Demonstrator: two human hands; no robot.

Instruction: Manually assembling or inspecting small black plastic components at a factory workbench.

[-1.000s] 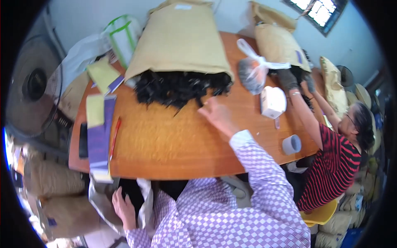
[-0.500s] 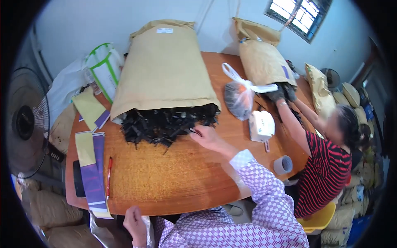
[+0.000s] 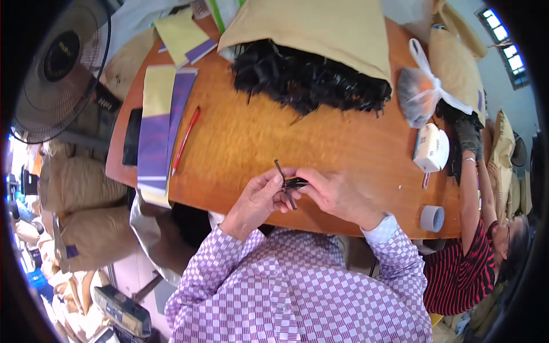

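Close to my body, over the front of the wooden table (image 3: 240, 137), both hands meet around a few thin black strips (image 3: 294, 183). My left hand (image 3: 257, 197) is closed on them between thumb and fingers, with one strip poking up past the thumb and another end below. From the other side my right hand (image 3: 343, 194) pinches the same little bunch. Their exact kind is too small to make out. Beyond my hands, a heap of similar black pieces (image 3: 303, 77) spills from the open mouth of a big brown paper sack (image 3: 314, 23).
On the left lie a red pen (image 3: 186, 140), yellow-and-purple paper strips (image 3: 154, 126) and a dark phone (image 3: 132, 137). A tied plastic bag (image 3: 416, 94), a white box (image 3: 429, 150) and a tape roll (image 3: 432, 218) stand right. A co-worker (image 3: 466, 268) reaches into another sack (image 3: 457, 63). A fan (image 3: 62, 56) stands left.
My right hand has come back from the black heap toward my body with black strips. My left hand has risen from below the table edge to meet it. The view has tilted downward.
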